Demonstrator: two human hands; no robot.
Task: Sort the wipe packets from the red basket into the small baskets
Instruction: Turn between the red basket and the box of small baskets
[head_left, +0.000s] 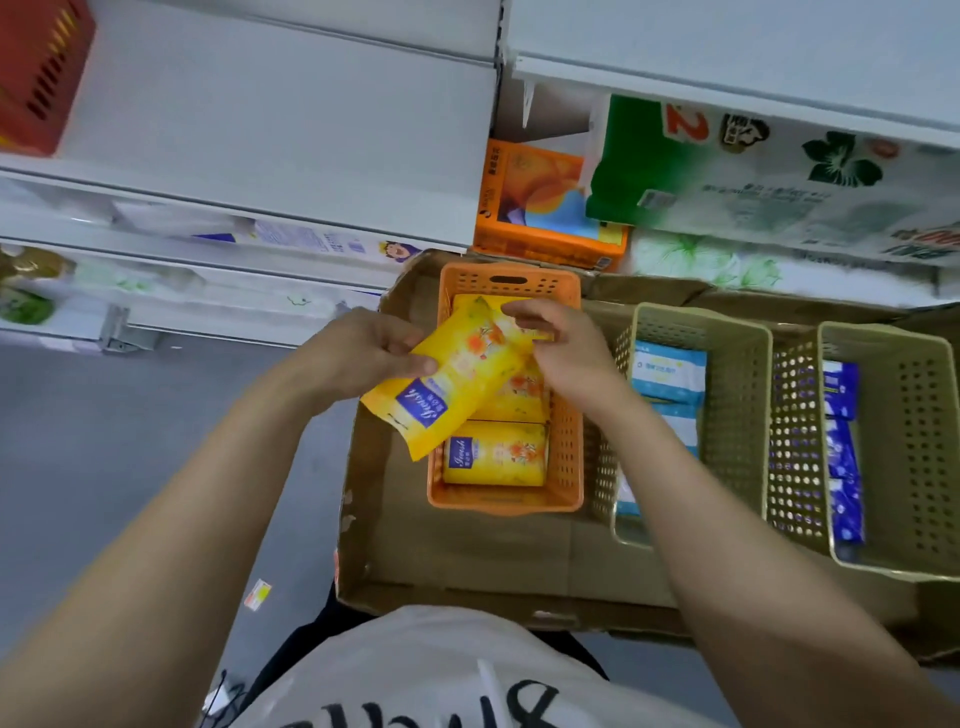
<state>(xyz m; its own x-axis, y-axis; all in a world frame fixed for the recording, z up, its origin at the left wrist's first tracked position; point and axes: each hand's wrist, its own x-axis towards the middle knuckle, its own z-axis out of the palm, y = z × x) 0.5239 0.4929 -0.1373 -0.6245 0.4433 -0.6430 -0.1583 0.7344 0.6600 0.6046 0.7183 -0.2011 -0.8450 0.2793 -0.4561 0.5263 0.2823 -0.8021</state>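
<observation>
Placing step: my left hand pinched yellow packet above orange basket; right hand curled on another packet. Next, lower it flat.

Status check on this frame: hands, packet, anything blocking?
Left hand grips yellow packet over orange basket. Right hand pinches its far end. Basket already holds yellow packets; nothing blocking.
</observation>
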